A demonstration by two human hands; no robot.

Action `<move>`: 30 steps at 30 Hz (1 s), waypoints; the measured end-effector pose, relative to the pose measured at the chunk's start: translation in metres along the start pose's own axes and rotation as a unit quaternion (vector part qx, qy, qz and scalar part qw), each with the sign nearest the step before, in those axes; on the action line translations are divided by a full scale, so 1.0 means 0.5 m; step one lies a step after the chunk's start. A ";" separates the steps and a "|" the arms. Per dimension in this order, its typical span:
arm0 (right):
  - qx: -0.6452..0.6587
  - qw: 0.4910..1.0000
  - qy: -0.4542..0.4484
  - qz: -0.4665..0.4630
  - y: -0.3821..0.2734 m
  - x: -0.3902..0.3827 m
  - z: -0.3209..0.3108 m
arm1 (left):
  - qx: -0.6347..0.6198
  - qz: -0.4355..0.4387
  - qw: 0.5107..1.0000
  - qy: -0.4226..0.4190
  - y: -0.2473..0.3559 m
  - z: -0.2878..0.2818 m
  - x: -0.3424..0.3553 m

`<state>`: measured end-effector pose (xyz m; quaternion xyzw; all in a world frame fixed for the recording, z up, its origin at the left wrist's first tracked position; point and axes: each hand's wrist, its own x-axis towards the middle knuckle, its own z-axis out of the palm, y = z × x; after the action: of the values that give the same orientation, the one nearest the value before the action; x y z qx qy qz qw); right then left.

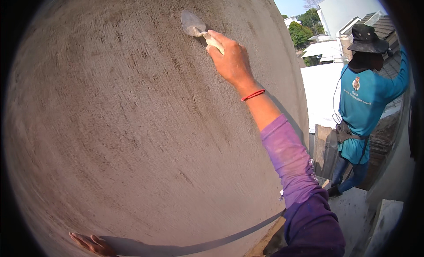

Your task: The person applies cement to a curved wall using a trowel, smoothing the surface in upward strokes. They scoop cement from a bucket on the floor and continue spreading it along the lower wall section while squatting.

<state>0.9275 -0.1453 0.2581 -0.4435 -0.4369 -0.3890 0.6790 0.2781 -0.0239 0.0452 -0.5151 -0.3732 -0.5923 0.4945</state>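
Purple sleeve (304, 190): nearest me, rising from the lower right of the frame along the right forearm.
Left hand (95, 246): low at the lower left of the frame, beside the wall; its fingers are stretched out, holding nothing that I can see, and I cannot tell whether they press on the surface.
Right hand (232, 65): upper centre of my view, a red bracelet (253, 95) round its wrist; its fingers are closed around the trowel's pale handle.
Trowel (192, 24): at the upper centre, pointed grey blade aimed to the upper left; I cannot tell whether it touches the wall.
Wall (145, 146): grey-brown, filling the left and centre, with darker rough streaks towards the top.
Co-worker (369, 98): right side of the frame, back mostly to me, in a turquoise top and dark brimmed hat (367, 39), one arm raised.
Background: green trees (300, 35) and a white building (346, 12), upper right.
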 end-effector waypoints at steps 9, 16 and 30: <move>-0.045 0.995 0.065 0.066 0.005 0.039 0.020 | 0.055 -0.032 0.998 -0.015 -0.039 0.018 -0.033; -0.061 0.994 0.049 0.081 -0.017 0.060 -0.002 | 0.077 -0.038 0.996 0.002 -0.060 0.019 -0.043; -0.123 0.985 0.067 0.106 0.072 0.107 -0.018 | -0.014 -0.033 0.999 -0.012 0.018 -0.041 0.009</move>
<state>0.9797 -0.1503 0.2967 -0.5400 -0.2902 -0.3946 0.6845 0.2822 -0.0465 0.0451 -0.5164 -0.3878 -0.6069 0.4634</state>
